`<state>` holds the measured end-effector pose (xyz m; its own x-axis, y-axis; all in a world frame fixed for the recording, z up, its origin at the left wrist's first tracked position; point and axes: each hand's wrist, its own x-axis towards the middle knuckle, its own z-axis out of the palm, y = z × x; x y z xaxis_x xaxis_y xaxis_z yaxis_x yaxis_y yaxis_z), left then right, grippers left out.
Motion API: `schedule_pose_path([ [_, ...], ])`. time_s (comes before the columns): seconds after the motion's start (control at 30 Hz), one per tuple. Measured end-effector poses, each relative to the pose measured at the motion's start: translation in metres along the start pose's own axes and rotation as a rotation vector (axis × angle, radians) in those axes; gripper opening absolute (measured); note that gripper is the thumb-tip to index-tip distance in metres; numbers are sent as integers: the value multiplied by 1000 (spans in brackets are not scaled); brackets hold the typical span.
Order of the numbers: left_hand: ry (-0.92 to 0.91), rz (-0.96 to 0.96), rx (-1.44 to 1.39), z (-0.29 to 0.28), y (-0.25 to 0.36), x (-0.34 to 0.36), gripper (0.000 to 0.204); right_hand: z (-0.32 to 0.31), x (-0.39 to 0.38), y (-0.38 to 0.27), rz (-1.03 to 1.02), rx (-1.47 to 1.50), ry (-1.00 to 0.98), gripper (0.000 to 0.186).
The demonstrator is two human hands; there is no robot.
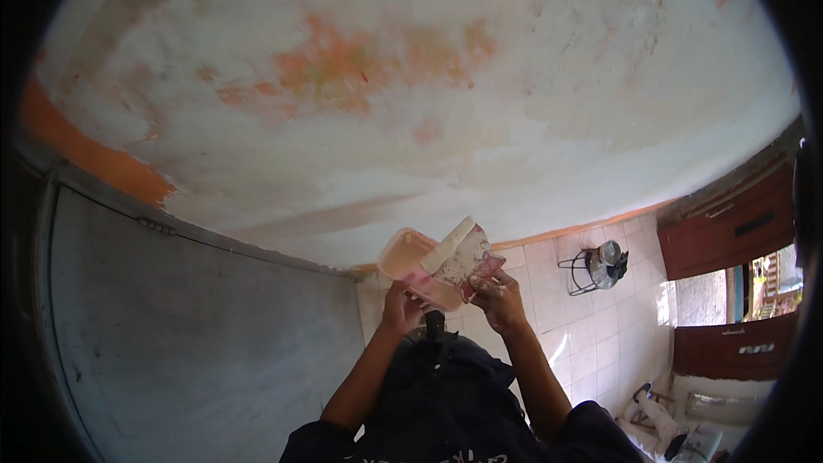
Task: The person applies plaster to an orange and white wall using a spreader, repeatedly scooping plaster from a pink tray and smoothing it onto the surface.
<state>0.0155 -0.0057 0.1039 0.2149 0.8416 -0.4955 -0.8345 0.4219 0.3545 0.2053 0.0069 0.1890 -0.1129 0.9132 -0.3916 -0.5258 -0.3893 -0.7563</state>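
My left hand [401, 307] grips the lower left side of a pinkish plastic tub [403, 250], its fingers curled under the rim. Closed round the stained end of a wide putty knife [465, 267] is my right hand [501, 300]. Whitish paste and red marks cover the blade, and its pale straight edge lies over the tub's right side. How much paste the tub holds is hard to make out. Beyond both hands rises a wall [549, 129] smeared with white filler, with orange patches [343, 64] showing through.
A grey door [214, 334] fills the left side. On the tiled floor [566, 326] at right stands a dark metal stool [585, 272] with a metal pot [609, 252] on it. Red-brown door panels [729, 223] frame a bright opening at far right. Cloth and furniture lie at lower right.
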Motion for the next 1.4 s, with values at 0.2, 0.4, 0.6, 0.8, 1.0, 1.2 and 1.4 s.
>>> schedule_pose_path([
  [0.2, 112, 41, -165, -15, -23, 39, 38, -3, 35, 41, 117, 246, 100, 21],
  [0.4, 128, 81, -274, -25, -48, 88, 42, -12, 92, 77, 167, 367, 173, 15],
  [0.6, 265, 161, -306, -57, -45, 123, 37, 37, 139, 86, 25, 408, 296, 14],
  [0.8, 261, 177, -289, -74, -39, 134, 32, 92, 148, 38, -109, 236, 322, 15],
  [1.0, 221, 166, -350, -98, -40, 139, 30, 72, 104, 64, -274, -191, 258, 16],
  [1.2, 67, 169, -319, -98, -44, 148, 31, -45, 177, 178, -234, -340, 161, 18],
  [1.4, 249, 177, -277, -103, -31, 131, 37, 66, 197, 109, -40, 313, 435, 17],
])
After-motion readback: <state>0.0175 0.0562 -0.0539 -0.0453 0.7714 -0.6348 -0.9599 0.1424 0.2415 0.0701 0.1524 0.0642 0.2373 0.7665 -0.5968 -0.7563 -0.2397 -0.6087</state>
